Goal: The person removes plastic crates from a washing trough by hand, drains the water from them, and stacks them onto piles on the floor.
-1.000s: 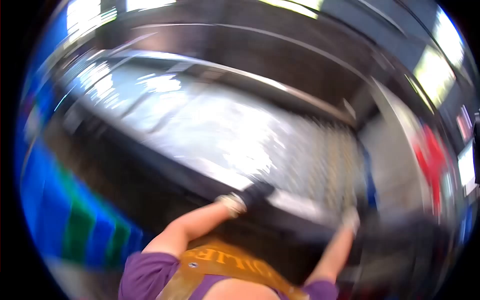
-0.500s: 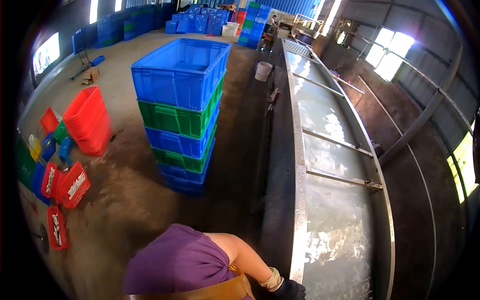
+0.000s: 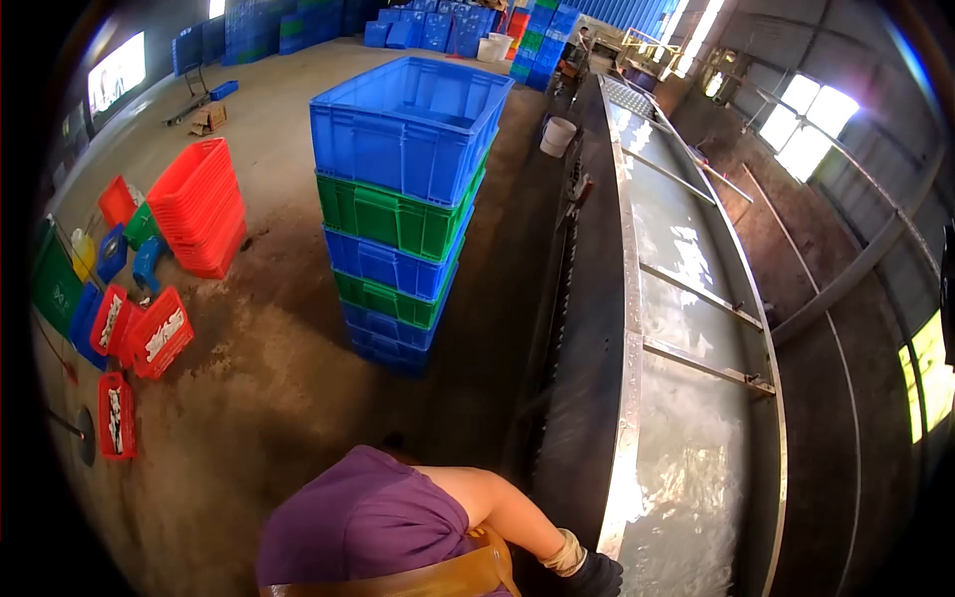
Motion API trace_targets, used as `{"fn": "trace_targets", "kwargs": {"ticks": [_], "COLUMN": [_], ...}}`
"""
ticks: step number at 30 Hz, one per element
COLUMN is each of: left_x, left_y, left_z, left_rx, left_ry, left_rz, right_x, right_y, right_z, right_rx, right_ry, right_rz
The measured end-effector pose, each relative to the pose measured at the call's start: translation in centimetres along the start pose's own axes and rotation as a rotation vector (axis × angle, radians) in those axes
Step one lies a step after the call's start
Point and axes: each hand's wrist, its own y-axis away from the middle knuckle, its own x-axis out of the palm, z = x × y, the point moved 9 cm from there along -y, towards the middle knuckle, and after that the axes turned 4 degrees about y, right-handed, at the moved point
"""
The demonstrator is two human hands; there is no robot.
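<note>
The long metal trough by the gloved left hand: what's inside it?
Inside the metal trough is rippled, cloudy water, with metal crossbars spanning from side to side. Glare and murk hide the bottom, so whatever lies there cannot be seen.

Trough [image 3: 631, 388] on the right, crate stack [image 3: 400, 224] left of it, nested baskets [image 3: 204, 214] farther left.
Water [image 3: 686, 438] in the trough, crossbars [image 3: 700, 296] over it; left hand [image 3: 597, 575] at its near left edge; bucket [image 3: 557, 137] left of its far part, beyond the stack; three baskets [image 3: 161, 336] nearer than the nested ones; more crates [image 3: 403, 30] at the far end; wall [image 3: 816, 423] to the trough's right.
</note>
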Motion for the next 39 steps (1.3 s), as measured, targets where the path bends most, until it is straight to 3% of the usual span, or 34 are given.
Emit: {"fn": "trace_targets", "kwargs": {"ticks": [5, 7, 8, 10, 11, 13, 15, 16, 17, 18, 19, 21, 22, 23, 25, 27, 28, 29, 30, 31, 33, 34, 35, 37, 39], "left_x": [2.4, 4.5, 4.4, 2.6, 3.7, 3.6, 2.2, -0.6, 3.8, 6.1, 0.8, -0.5, -0.1, 1.2, 0.6, 0.6, 0.0, -0.2, -0.2, -2.6, -2.1, -2.3, -3.0, -4.7, -7.7], "left_y": [0.0, 1.1, 1.1, 0.1, 0.3, 0.3, 0.5, 0.5, 0.9, 1.4, 1.9, 1.8, 0.8, 1.0, 0.5, 0.5, 0.1, 0.1, 0.4, 1.1, 3.1, 4.3, 5.8, 8.3, 10.3], "left_z": [0.8, 3.5, 3.9, 1.4, 1.5, 1.5, 1.4, 0.8, 2.7, 3.8, 2.5, 2.3, 2.4, 2.5, 2.5, 2.7, 2.5, 2.6, 3.7, 3.8, 5.3, 5.3, 4.7, 4.5, 4.0], "left_rx": [-0.078, -0.293, -0.294, -0.122, -0.116, -0.067, -0.108, -0.161, -0.095, -0.089, -0.078, -0.033, -0.089, -0.048, -0.099, -0.097, -0.107, -0.119, -0.221, -0.39, -0.508, -0.56, -0.563, -0.598, -0.564], "left_ry": [-0.044, 0.054, 0.052, 0.067, 0.079, -0.122, -0.085, -0.051, 0.05, 0.125, 0.133, 0.189, 0.103, 0.047, -0.009, 0.104, 0.147, 0.191, 0.326, 0.557, 0.783, 0.985, 0.987, 1.007, 0.922], "left_rz": [0.011, -0.206, -0.201, 0.15, 0.146, -0.122, -0.099, 0.048, -0.133, -0.149, -0.216, -0.234, -0.045, -0.043, 0.167, 0.183, 0.169, 0.148, 0.082, 0.025, -0.159, -0.195, -0.214, -0.207, -0.255], "right_x": [-0.4, -0.9, -0.8, -1.3, -1.6, -2.9, -5.0, -6.5, -8.0, -9.7, -11.5, -15.4, -17.3, -18.5, -19.1, -17.8, -17.2, -17.4, -17.9, -18.5, -19.3, -19.3, -19.2, -19.4, -19.4], "right_y": [0.5, 0.8, 0.9, 1.3, 1.6, 2.2, 3.5, 4.3, 5.5, 6.8, 8.6, 12.8, 15.0, 17.4, 21.2, 23.4, 23.9, 24.9, 27.2, 27.9, 29.0, 29.0, 29.1, 28.8, 28.4], "right_z": [-0.2, -0.6, -0.6, -1.0, -1.3, -2.0, -3.3, -4.2, -5.0, -5.7, -6.4, -7.6, -7.9, -8.1, -7.7, -6.5, -6.0, -6.5, -7.9, -7.3, -4.2, -2.3, -0.4, -0.1, 1.8], "right_rx": [0.037, 0.047, 0.051, 0.07, 0.075, 0.098, 0.145, 0.18, 0.222, 0.267, 0.317, 0.417, 0.447, 0.471, 0.504, 0.511, 0.508, 0.341, 0.345, 0.325, 0.331, 0.339, 0.343, 0.369, 0.37], "right_ry": [-0.038, -0.05, -0.064, -0.086, -0.095, -0.138, -0.219, -0.292, -0.36, -0.451, -0.537, -0.762, -0.908, -1.091, -1.481, -1.716, -1.709, -1.525, -1.019, -0.767, -0.182, -0.016, 0.152, -0.736, -0.804], "right_rz": [-0.003, -0.009, -0.012, -0.021, -0.026, -0.046, -0.091, -0.133, -0.185, -0.247, -0.322, -0.501, -0.589, -0.672, -0.785, -0.818, -0.801, -0.79, -0.791, -0.767, -0.691, -0.644, -0.602, -0.863, -0.794]}}
